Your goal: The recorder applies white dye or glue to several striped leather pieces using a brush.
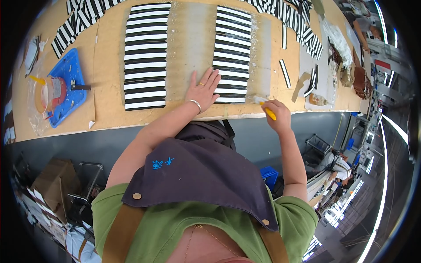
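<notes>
Two columns of black-and-white strips lie on the tan work table (109, 65). My left hand (203, 89) rests flat, fingers stretched, at the lower left edge of the right column of strips (232, 61). The left column of strips (146, 57) lies apart from it, across a stained, glue-marked band of the board. Gripped in my right hand (278, 115) is a brush with a yellow handle (270, 114). Its pale bristles touch or hover just over the board beside the lower right corner of the right column; I cannot tell which.
At the left, a blue tray (72, 94) holds a reddish tub (58, 90). Striped pieces (85, 17) lie along the far edge. Loose strips (285, 73) and a small bottle (317, 100) lie to the right. Other people (340, 168) work farther off at the right.
</notes>
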